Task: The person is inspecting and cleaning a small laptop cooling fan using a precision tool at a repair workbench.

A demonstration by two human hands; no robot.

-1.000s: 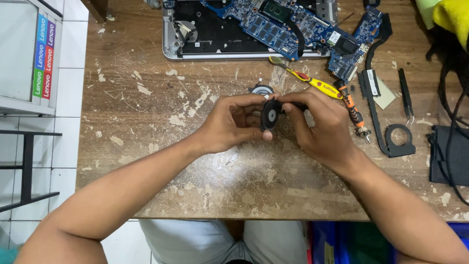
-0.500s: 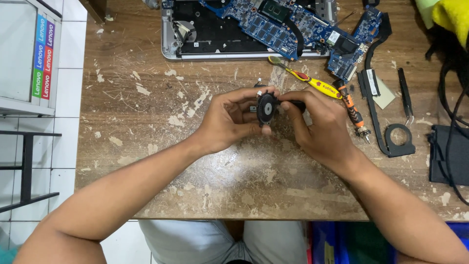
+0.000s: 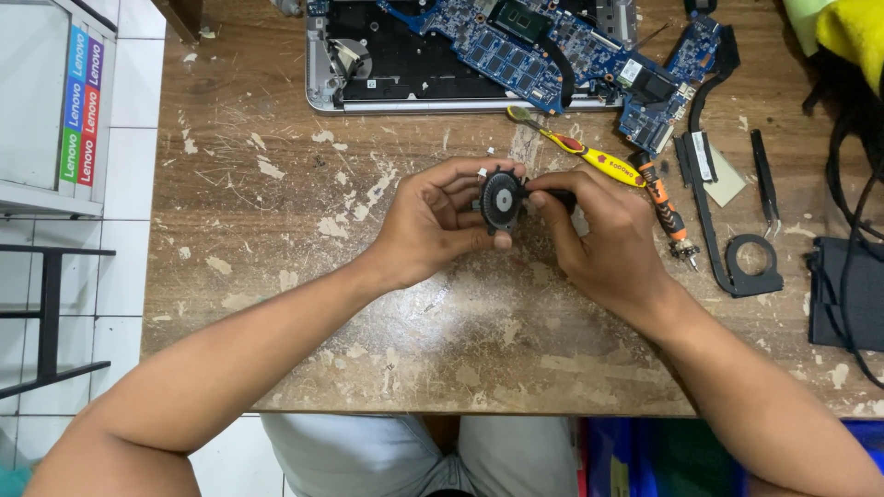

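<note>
A small round black fan wheel (image 3: 503, 199) with a pale hub is held upright over the worn wooden table (image 3: 276, 276). My left hand (image 3: 433, 225) pinches it from the left, thumb below and fingers on top. My right hand (image 3: 603, 244) grips its right side and also closes on a dark handle (image 3: 557, 197) that pokes out beside the fan. Both hands meet at the middle of the table.
An opened laptop base with a blue circuit board (image 3: 516, 46) lies at the far edge. A yellow toothbrush (image 3: 589, 156), an orange-black screwdriver (image 3: 668, 212), a black heat-pipe bracket (image 3: 737, 267), tweezers (image 3: 764, 179) and a black pouch (image 3: 847, 290) lie to the right. A white cabinet (image 3: 46, 101) stands left.
The fan wheel has been lifted slightly away from me and turned between both hands, so that its flat face and pale hub now show.
</note>
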